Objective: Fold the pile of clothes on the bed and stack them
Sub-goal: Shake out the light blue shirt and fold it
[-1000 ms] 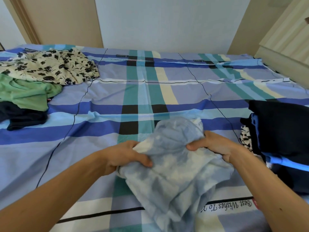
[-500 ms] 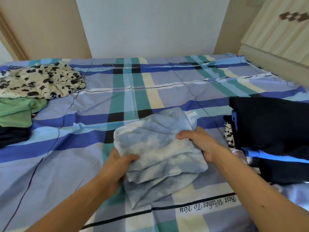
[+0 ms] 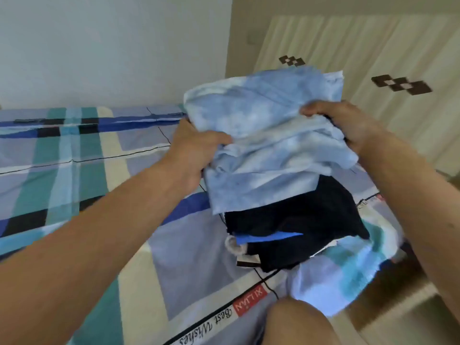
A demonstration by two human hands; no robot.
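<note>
A folded light-blue tie-dye garment (image 3: 263,135) is held at the top of the stack of folded dark clothes (image 3: 298,220) on the bed's right side. My left hand (image 3: 196,150) grips its left edge, thumb on top. On the garment's right edge my right hand (image 3: 348,123) grips the cloth. The stack shows black layers with a blue strip and a bit of patterned fabric at its near side. Whether the garment rests on the stack or hangs just above it is unclear.
The plaid blue, teal and cream bedsheet (image 3: 99,170) spreads to the left. A cream wardrobe (image 3: 373,58) with dark diamond handles stands close behind the stack at right. My knee (image 3: 298,322) shows at the bottom edge. A pale wall lies beyond the bed.
Both hands have lifted the folded tie-dye garment off the middle of the bed and carried it right, over the dark stack. The view has swung right; the unfolded clothes at left are out of view.
</note>
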